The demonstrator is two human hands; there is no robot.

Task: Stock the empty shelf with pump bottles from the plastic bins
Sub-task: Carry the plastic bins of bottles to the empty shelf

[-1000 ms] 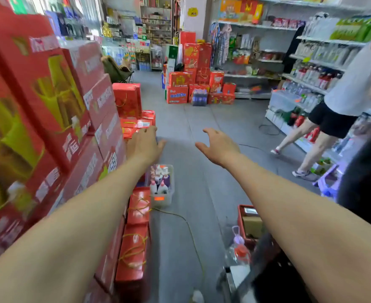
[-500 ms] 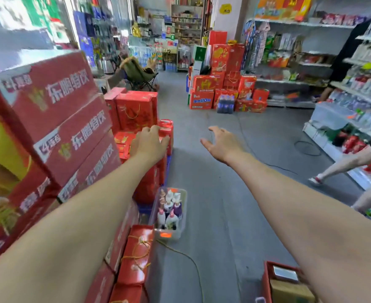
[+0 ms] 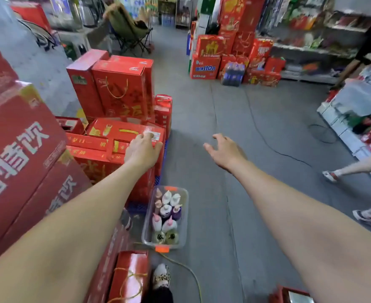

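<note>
Both arms extend forward at about the same height. The left hand [image 3: 143, 150] is seen from the back, above a stack of red cartons [image 3: 118, 136]. Its fingers are loosely bent downward and grasp nothing. Whether the fingertips touch the top carton cannot be determined. The right hand [image 3: 226, 153] is over the grey floor [image 3: 202, 193], palm down, with fingers spread and relaxed and the thumb pointing toward the left hand. It holds nothing.

The plastic bin [image 3: 185, 215] stands on the floor, below and between the two forearms and just beside the base of the carton stack. It is transparent, with an orange latch [image 3: 162, 249] on its near end. The pump bottles [image 3: 166, 212] stand upright inside it, packed close together. White, purple and pink bodies are visible, with two gold-coloured tops at the near end. Both hands are well apart from the bin and the bottles.

A blue crate [image 3: 161, 169] lies under the red cartons. Larger red boxes with white lettering [image 3: 20, 154] fill the left edge of the view. A yellow cord [image 3: 186, 268] runs across the floor from the near end of the bin toward the bottom of the view, passing a patterned shoe [image 3: 161, 277]. A black cable [image 3: 274, 150] lies on the floor beyond the right hand. Low shelving [image 3: 353, 138] with red goods stands at the right, and another person's foot [image 3: 331, 176] is beside it
</note>
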